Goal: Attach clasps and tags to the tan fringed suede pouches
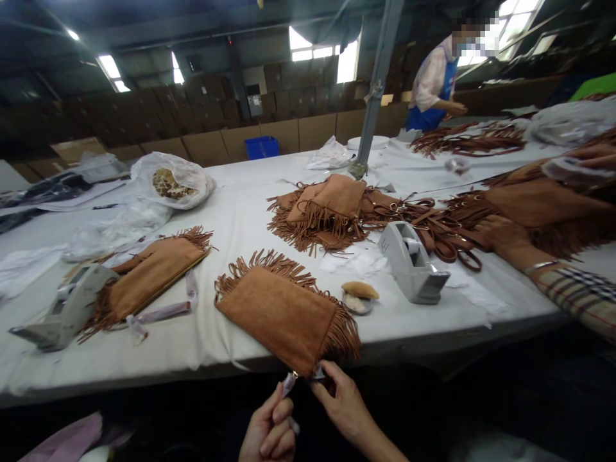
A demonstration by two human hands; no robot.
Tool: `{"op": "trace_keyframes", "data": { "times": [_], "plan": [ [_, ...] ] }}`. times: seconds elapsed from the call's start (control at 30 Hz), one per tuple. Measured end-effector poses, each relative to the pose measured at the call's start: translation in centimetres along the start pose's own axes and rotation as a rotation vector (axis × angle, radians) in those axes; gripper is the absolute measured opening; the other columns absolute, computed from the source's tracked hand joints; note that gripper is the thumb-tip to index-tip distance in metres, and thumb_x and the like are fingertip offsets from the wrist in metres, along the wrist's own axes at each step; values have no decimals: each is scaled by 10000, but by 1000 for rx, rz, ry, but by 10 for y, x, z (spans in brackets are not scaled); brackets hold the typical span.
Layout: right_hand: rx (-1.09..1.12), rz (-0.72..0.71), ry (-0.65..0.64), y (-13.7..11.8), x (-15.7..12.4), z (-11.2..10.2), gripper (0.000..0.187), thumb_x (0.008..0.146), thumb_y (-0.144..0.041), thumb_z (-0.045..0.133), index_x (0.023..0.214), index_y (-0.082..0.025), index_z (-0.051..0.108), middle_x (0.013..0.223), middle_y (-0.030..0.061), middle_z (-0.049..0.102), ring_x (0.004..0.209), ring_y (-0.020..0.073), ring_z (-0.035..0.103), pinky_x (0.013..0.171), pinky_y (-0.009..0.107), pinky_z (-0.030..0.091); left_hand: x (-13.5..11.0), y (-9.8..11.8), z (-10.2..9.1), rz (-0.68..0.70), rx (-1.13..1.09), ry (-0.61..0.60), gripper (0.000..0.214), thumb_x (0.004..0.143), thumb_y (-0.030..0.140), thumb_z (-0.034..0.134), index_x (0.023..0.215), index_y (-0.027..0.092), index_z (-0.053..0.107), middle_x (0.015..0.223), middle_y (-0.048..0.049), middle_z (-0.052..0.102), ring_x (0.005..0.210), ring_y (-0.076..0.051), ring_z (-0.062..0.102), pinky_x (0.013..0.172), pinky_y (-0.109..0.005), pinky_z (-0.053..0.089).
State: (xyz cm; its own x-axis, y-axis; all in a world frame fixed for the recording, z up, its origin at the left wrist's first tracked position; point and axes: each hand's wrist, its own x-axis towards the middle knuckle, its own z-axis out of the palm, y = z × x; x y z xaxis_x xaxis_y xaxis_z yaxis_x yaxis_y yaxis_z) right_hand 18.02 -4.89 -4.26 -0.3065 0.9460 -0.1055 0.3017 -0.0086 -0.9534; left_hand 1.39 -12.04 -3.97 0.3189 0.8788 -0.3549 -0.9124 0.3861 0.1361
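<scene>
A brown suede fringed pouch [283,311] lies at the near edge of the white table [240,218], one corner hanging over the edge. My left hand [269,430] is below that corner, fingers curled round a small strip of clear wrapping or tape. My right hand [339,398] pinches the metal fitting at the pouch's overhanging corner. Both hands sit just under the table edge.
Another fringed pouch [149,276] and a grey tape dispenser [62,308] lie to the left. A second tape dispenser [414,263], a small dish with a sponge [359,295], a pile of pouches [327,208] and brown straps [443,231] are ahead. A co-worker's arm [543,263] reaches in at right; another person [436,80] stands far back.
</scene>
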Motion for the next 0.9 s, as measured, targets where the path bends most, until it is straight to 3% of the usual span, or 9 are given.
{"op": "trace_keyframes", "data": {
  "times": [0.1,0.27,0.43,0.63,0.77,0.9],
  "plan": [
    [78,12,-65,-3,1,3,247,819,-408,553,768,-179,630,700,3,610,648,148,537,603,249,421,-3,2,-8,9,32,13,134,840,237,665,936,144,673,536,96,472,249,50,232,287,-131,119],
    [351,161,-151,4,-5,2,398,781,-557,585,917,-183,589,614,-42,561,451,81,423,444,207,325,-5,4,-7,37,59,68,157,839,185,645,984,124,660,562,89,484,257,55,267,295,-116,144],
    [346,231,-137,6,-7,3,483,726,-626,610,846,-159,578,591,-28,579,377,52,389,386,194,255,-6,7,4,91,160,187,199,829,139,630,1026,133,650,587,70,527,255,53,264,295,-108,147],
    [380,244,-267,-6,-7,-7,511,710,-647,616,763,-140,607,575,-21,569,382,45,383,397,199,218,-9,6,-6,171,335,246,327,772,295,733,1049,156,630,696,22,624,264,49,271,296,-123,126],
    [346,228,-221,-16,-11,-13,491,654,-625,691,680,-139,625,553,-26,534,487,81,422,467,215,293,-10,8,-10,219,400,284,358,749,357,753,1018,162,621,688,28,631,259,50,267,302,-125,113],
    [449,266,-221,-28,-9,-12,477,660,-609,706,694,-139,635,566,-23,544,495,84,423,482,217,315,-13,14,3,274,481,314,374,742,365,755,1021,161,610,701,17,652,261,52,262,313,-124,118]
  ]
}}
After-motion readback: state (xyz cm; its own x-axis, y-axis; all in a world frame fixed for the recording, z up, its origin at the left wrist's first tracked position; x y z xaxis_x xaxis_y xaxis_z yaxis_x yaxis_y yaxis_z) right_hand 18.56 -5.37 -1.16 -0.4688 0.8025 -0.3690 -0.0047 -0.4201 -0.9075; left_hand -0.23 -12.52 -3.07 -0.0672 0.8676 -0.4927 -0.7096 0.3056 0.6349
